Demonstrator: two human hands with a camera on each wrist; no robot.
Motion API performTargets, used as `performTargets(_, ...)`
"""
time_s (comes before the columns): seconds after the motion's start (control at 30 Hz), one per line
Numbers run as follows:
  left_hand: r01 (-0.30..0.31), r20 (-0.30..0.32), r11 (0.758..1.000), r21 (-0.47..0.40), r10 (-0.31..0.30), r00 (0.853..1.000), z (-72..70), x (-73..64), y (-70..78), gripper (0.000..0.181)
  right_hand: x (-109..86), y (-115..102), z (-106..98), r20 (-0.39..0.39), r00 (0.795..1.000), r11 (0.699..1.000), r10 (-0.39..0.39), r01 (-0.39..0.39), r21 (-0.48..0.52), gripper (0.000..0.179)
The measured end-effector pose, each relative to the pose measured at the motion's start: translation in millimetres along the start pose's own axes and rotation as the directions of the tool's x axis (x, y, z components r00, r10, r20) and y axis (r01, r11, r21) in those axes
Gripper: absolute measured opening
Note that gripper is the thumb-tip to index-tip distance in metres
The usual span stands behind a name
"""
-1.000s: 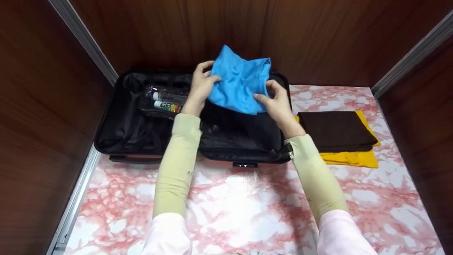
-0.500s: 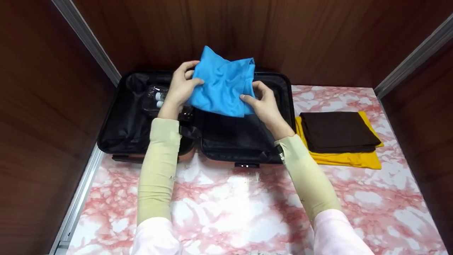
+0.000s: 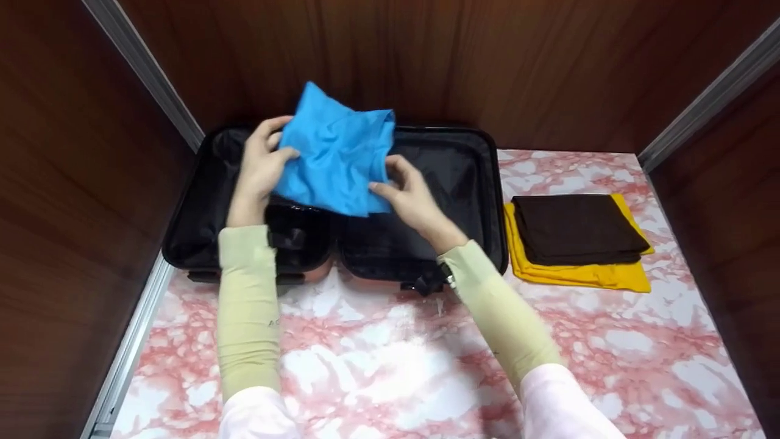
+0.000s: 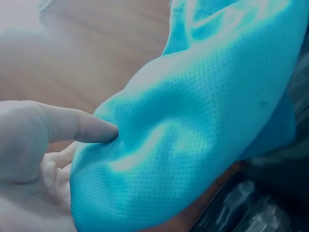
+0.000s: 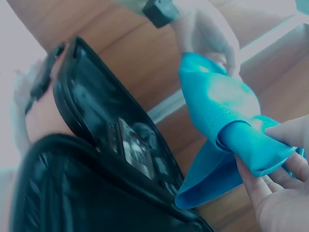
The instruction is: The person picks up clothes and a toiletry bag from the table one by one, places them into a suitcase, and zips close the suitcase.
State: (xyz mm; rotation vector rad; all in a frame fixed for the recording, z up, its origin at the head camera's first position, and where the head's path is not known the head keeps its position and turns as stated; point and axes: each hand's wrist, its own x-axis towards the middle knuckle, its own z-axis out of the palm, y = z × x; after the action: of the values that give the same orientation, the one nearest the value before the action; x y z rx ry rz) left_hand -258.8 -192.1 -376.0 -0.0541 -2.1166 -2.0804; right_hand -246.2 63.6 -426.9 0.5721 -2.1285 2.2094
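Observation:
A folded blue mesh garment (image 3: 338,152) hangs above the open black suitcase (image 3: 451,195), one corner pointing up. My left hand (image 3: 259,167) pinches its left edge. In the left wrist view, the left thumb (image 4: 96,128) presses on the perforated fabric. At the opposite edge, my right hand (image 3: 411,198) grips the garment between thumb and fingers; the right wrist view shows the folded layers there. Inside the suitcase's left half, a clear pouch (image 5: 135,147) shows in the right wrist view, while the garment covers it in the head view.
To the right of the suitcase lies a folded dark brown cloth (image 3: 579,228) on top of a folded yellow cloth (image 3: 627,279). The marbled red-and-white surface (image 3: 390,372) extends toward me. Wood-grain panels (image 3: 426,67) stand behind and on both sides.
Both hands have carried the blue garment leftward, from over the suitcase's right half to over its middle and left half. It now hides the pouch in the head view.

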Motion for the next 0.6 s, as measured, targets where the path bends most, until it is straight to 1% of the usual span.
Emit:
performTargets(0.1,0.011,-0.014,1.000,-0.005,-0.011,1.000,-15.5,-8.0,-3.7,0.056,-2.2,1.1,13.2,0.047,0.999,1.000,0.014,-0.015,0.010,0.032)
performTargets(0.2,0.030,-0.026,1.000,-0.002,-0.030,0.999,-27.1,-14.9,-7.2,0.056,-4.4,2.7,22.8,0.087,0.996,0.999,0.027,-0.029,0.023,0.034)
performTargets(0.3,0.038,-0.038,0.999,0.019,-0.037,0.999,-36.2,-21.1,-11.4,0.056,-7.0,5.4,30.2,0.116,0.993,0.999,0.028,-0.031,0.018,0.035)
performTargets(0.43,0.064,-0.049,0.998,0.027,-0.063,0.997,-47.5,-29.7,-17.3,0.057,-11.3,9.0,38.7,0.157,0.987,0.999,0.046,-0.048,0.011,0.037)
performTargets(0.6,0.083,-0.063,0.996,0.043,-0.080,0.995,-57.5,-37.0,-23.0,0.057,-14.8,13.1,48.4,0.196,0.979,0.998,0.060,-0.063,0.010,0.039)
